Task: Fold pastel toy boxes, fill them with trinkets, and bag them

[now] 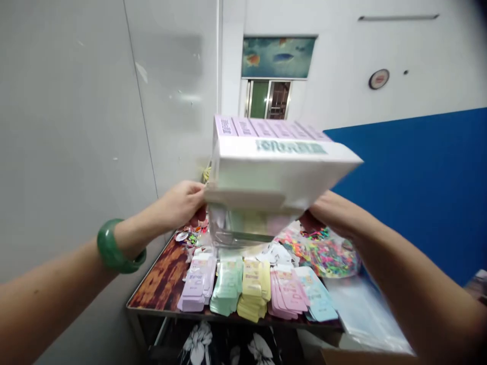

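A white and lilac box [251,172], somewhat blurred, is held up tilted above the table. My left hand [184,205], below a green bangle, pinches the box's left edge. On the other side my right hand [323,213] holds the box, its fingertips partly hidden behind it. Clear plastic shows at the underside. Below the box lie stacks of cards along the table's front edge: lilac [196,284], green [227,286], yellow [254,289], pink [288,291] and blue [316,294].
The brown table [155,284] holds a bag of many-coloured small pieces [327,253] behind the cards. Clear plastic sheets [369,309] lie at the right front. A grey wall panel [95,126] stands close on the left. A cardboard edge [365,357] shows at the bottom.
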Motion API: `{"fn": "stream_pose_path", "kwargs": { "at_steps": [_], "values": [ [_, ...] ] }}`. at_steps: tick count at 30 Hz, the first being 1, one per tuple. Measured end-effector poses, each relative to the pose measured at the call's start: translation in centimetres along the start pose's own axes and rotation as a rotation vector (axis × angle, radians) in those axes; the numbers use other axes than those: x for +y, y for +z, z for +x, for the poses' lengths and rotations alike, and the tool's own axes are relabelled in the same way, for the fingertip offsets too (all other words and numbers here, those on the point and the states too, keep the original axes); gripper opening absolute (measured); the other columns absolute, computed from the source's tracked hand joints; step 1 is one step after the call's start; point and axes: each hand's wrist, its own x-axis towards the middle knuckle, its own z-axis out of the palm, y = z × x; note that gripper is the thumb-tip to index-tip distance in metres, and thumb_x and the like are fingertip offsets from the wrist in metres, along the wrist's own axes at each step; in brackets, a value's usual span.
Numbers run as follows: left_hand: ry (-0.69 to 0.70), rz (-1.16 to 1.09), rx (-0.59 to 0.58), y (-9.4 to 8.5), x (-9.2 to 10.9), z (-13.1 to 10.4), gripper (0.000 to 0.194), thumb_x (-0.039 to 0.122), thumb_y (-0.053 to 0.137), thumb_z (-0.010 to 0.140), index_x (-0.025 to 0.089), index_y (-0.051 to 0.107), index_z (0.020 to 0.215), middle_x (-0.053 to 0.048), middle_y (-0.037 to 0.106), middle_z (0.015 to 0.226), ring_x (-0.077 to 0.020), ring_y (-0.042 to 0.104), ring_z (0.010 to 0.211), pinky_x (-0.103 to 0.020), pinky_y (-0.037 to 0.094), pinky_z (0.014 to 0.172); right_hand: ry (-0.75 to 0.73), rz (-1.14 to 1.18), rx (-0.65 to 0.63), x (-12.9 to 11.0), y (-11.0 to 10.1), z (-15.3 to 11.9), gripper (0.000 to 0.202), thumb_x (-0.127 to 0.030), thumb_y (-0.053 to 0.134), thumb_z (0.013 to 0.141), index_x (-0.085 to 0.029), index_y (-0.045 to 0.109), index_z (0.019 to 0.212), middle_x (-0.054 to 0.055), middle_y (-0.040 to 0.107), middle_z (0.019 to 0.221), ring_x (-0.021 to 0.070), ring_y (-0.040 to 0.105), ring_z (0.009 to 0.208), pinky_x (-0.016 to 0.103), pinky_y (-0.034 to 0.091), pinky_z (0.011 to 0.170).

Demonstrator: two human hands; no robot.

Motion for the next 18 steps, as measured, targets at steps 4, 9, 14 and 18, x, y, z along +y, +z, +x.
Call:
{"fn": "stream_pose_path", "kwargs": {
  "at_steps": [4, 9, 14, 18],
  "values": [
    [-0.131, 0.113, -0.163, -0.5, 2.4, 0.9, 0.034, 0.026, 0.049, 0.078, 0.019, 0.054, 0.045, 0.002, 0.046, 0.037, -0.0083, 0.039, 0.032, -0.019, 0.027, 0.033, 0.087, -0.109, -0.183, -2.9, -1.3, 0.3, 0.046, -0.031, 0.049, 0.079, -0.014, 0.052, 0.037, -0.001, 0.045, 0.028, 0.0012, 0.034, 0.026, 0.016, 0.016, 0.034],
    [-0.249, 0.132, -0.291, 0.3, 1.4, -0.7, 0.032, 0.027, 0.049, 0.076, 0.019, 0.055, 0.045, 0.002, 0.048, 0.037, -0.0089, 0.039, 0.03, -0.02, 0.026, 0.033, 0.166, -0.055, -0.252, -1.2, -1.2, -1.8, 0.037, -0.028, 0.06, 0.072, -0.017, 0.057, 0.037, 0.0, 0.047, 0.028, 0.0068, 0.039, 0.025, 0.018, 0.021, 0.031],
    [-0.309, 0.096, -0.396, 0.7, -0.8, -4.9, 0.039, 0.033, 0.047, 0.078, 0.019, 0.051, 0.041, -0.001, 0.053, 0.039, -0.0103, 0.045, 0.035, -0.02, 0.034, 0.037, 0.211, 0.011, -0.235, 1.3, -0.6, -6.8, 0.03, -0.035, 0.065, 0.069, -0.021, 0.061, 0.042, 0.002, 0.052, 0.036, 0.0104, 0.044, 0.03, 0.021, 0.027, 0.03],
    [-0.442, 0.029, -0.45, 2.4, -3.4, -7.3, 0.04, 0.035, 0.047, 0.079, 0.019, 0.053, 0.044, 0.001, 0.05, 0.037, -0.0103, 0.045, 0.033, -0.019, 0.031, 0.034, 0.262, -0.044, -0.317, 2.9, 1.2, -8.7, 0.041, -0.042, 0.058, 0.074, -0.021, 0.059, 0.039, 0.005, 0.051, 0.036, 0.0104, 0.042, 0.033, 0.023, 0.031, 0.034]
  ]
}}
